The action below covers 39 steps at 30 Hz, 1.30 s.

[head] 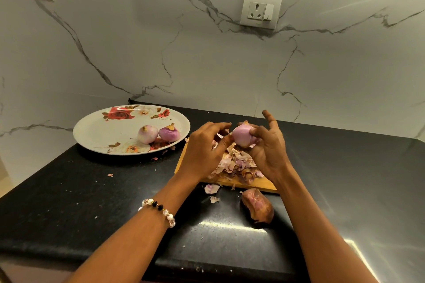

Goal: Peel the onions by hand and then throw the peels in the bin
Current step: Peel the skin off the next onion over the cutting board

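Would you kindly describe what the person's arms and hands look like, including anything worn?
Both forearms are bare, with no sleeves in view. The left wrist carries a beaded bracelet of pearly white, clear and black beads. The right wrist and both hands show no jewellery or gloves.

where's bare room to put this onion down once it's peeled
The plate is bare on its left and middle, with two peeled onions near its right rim. Bare counter lies right of the cutting board. The board is crowded with peels; scraps and an unpeeled onion sit just before it.
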Each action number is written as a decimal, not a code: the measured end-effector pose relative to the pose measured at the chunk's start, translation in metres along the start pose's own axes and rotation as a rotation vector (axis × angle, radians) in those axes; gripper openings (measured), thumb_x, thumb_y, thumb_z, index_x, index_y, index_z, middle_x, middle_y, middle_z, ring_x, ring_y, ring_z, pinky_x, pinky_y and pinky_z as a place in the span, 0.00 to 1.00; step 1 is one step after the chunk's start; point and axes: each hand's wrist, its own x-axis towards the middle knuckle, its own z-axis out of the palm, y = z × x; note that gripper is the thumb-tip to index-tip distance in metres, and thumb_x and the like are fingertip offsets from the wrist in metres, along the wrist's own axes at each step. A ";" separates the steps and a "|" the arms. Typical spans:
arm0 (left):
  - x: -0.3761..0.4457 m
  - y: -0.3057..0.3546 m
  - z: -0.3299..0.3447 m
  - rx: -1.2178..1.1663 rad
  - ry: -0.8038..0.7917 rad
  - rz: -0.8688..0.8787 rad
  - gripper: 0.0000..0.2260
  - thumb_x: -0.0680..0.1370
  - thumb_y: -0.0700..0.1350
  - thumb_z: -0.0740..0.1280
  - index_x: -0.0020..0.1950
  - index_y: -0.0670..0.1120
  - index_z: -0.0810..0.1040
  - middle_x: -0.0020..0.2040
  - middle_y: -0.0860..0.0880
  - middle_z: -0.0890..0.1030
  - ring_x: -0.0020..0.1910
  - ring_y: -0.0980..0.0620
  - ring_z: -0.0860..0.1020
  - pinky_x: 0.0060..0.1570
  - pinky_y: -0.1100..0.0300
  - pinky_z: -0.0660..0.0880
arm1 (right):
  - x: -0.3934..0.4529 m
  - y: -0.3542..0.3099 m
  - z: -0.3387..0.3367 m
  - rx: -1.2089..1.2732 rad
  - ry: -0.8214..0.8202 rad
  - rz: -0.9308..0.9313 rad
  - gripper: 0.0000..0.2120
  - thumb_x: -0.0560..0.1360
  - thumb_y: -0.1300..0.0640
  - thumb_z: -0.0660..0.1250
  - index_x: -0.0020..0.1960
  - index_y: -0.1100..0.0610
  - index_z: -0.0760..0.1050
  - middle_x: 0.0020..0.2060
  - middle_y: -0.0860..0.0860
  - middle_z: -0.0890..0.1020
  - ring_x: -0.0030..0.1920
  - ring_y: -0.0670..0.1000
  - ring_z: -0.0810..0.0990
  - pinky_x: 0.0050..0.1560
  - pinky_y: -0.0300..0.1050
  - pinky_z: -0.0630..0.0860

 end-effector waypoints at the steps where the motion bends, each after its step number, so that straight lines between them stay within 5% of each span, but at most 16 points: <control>1: 0.000 0.000 0.000 -0.024 -0.015 -0.016 0.18 0.76 0.44 0.71 0.64 0.44 0.77 0.54 0.48 0.81 0.47 0.56 0.78 0.46 0.66 0.78 | -0.001 0.000 0.001 0.001 -0.025 -0.005 0.34 0.76 0.73 0.60 0.76 0.50 0.57 0.54 0.61 0.75 0.53 0.61 0.79 0.45 0.58 0.82; 8: 0.002 0.003 -0.004 -0.187 -0.125 -0.140 0.32 0.69 0.46 0.77 0.71 0.47 0.70 0.63 0.51 0.77 0.57 0.56 0.77 0.52 0.64 0.78 | -0.005 0.002 0.004 -0.142 -0.185 -0.047 0.45 0.61 0.57 0.76 0.74 0.50 0.61 0.52 0.59 0.80 0.54 0.58 0.83 0.46 0.55 0.82; 14: 0.003 -0.001 -0.004 -0.215 -0.117 -0.226 0.34 0.66 0.43 0.78 0.71 0.49 0.70 0.59 0.52 0.75 0.55 0.54 0.77 0.50 0.66 0.78 | -0.005 0.004 0.003 -0.283 -0.164 -0.094 0.33 0.66 0.51 0.73 0.68 0.58 0.71 0.54 0.59 0.81 0.56 0.57 0.82 0.47 0.57 0.83; 22: 0.000 -0.007 0.000 -0.029 -0.015 -0.190 0.28 0.65 0.42 0.80 0.63 0.47 0.75 0.59 0.47 0.73 0.56 0.51 0.75 0.49 0.66 0.79 | -0.002 0.008 -0.005 -0.723 -0.184 -0.389 0.14 0.72 0.63 0.73 0.57 0.58 0.79 0.51 0.52 0.84 0.52 0.50 0.83 0.51 0.45 0.81; 33: -0.006 -0.003 0.002 0.117 -0.089 -0.090 0.28 0.66 0.45 0.79 0.64 0.45 0.76 0.57 0.44 0.75 0.55 0.48 0.76 0.51 0.63 0.74 | -0.004 0.017 -0.001 -1.000 -0.144 -0.482 0.18 0.71 0.69 0.70 0.61 0.61 0.78 0.51 0.53 0.83 0.49 0.40 0.81 0.49 0.30 0.77; 39: -0.005 0.001 0.002 0.091 -0.086 -0.083 0.29 0.65 0.47 0.79 0.63 0.44 0.77 0.57 0.44 0.76 0.53 0.49 0.76 0.50 0.63 0.76 | -0.005 0.022 0.002 -0.998 -0.097 -0.453 0.26 0.73 0.70 0.68 0.70 0.63 0.70 0.59 0.58 0.81 0.54 0.49 0.81 0.50 0.30 0.77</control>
